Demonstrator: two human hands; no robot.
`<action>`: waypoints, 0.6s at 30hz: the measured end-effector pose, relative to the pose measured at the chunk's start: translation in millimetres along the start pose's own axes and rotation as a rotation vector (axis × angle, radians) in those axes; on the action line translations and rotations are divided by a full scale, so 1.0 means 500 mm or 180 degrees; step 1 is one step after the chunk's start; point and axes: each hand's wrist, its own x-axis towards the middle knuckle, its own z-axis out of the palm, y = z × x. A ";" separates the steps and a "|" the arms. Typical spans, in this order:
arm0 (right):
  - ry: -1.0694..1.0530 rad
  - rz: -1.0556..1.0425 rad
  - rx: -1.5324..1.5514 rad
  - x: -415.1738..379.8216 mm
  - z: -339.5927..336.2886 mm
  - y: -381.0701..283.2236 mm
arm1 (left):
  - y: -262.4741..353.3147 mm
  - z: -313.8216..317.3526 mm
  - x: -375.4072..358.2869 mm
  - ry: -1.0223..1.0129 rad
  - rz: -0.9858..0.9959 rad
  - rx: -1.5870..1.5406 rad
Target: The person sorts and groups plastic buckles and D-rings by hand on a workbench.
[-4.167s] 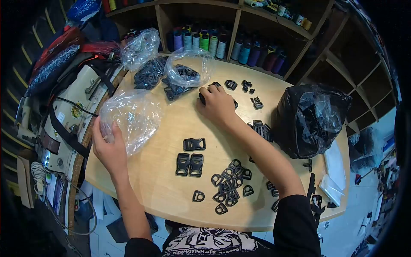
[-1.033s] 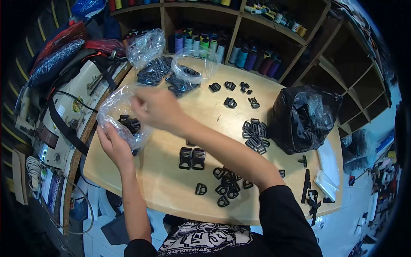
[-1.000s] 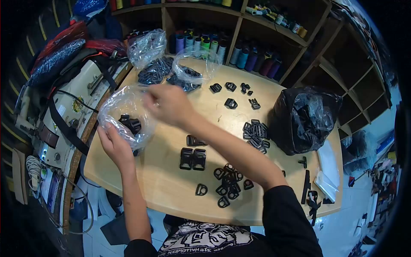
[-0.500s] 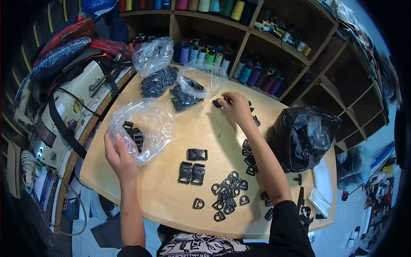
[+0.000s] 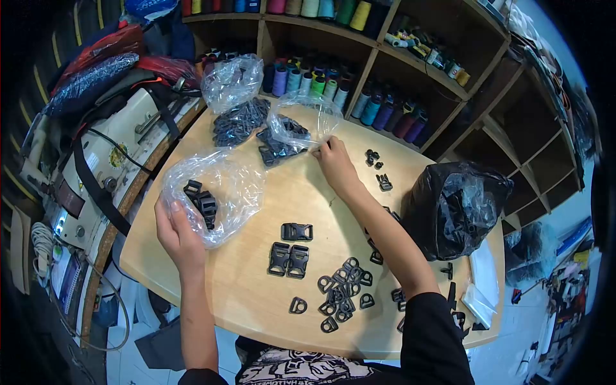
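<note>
Clear plastic forms the bag (image 5: 215,192) that we treat as the main item in the head view, the only view available. It lies on the left part of the wooden desk (image 5: 256,301), mouth toward the middle, with a few black buckles (image 5: 200,202) already inside.

Left hand (image 5: 176,234): closed on the near edge of the bag, thumb on top of the film, holding it down against the desk.

Right hand (image 5: 333,163): reached across to the far side of the desk, fingers curled together over something small and dark. We cannot tell whether a part is actually pinched, since the fingers hide it. The hand sits just beside a second clear bag (image 5: 298,125) of black parts; a third bag (image 5: 234,96) lies farther left.

Other items: three side-release buckles (image 5: 290,250) near the middle of the desk, a pile of D-rings (image 5: 343,292) toward the near edge, a few small clips (image 5: 375,167) to the right of the hand, and a black sack (image 5: 459,202) at the right.

Risk assessment, as we judge it:
- The right forearm passes above loose parts; a low sweep could scatter them or push them off the edge.
- The film grip is shallow; if it slips, the mouth may collapse and parts may spill.
- Similar black parts lie close together, so types could be mixed.
</note>
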 end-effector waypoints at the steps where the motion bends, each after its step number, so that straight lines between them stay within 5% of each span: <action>1: 0.0290 -0.0203 0.0116 0.003 -0.008 0.000 | -0.001 0.000 0.000 0.0020 0.0014 -0.0007; 8: 0.0066 0.0732 0.1070 0.049 -0.095 0.045 | 0.000 0.001 0.001 -0.0019 0.0059 -0.0025; 18: 0.0084 0.0156 0.0293 -0.063 -0.042 -0.002 | -0.002 0.001 0.001 -0.0091 0.0161 -0.0006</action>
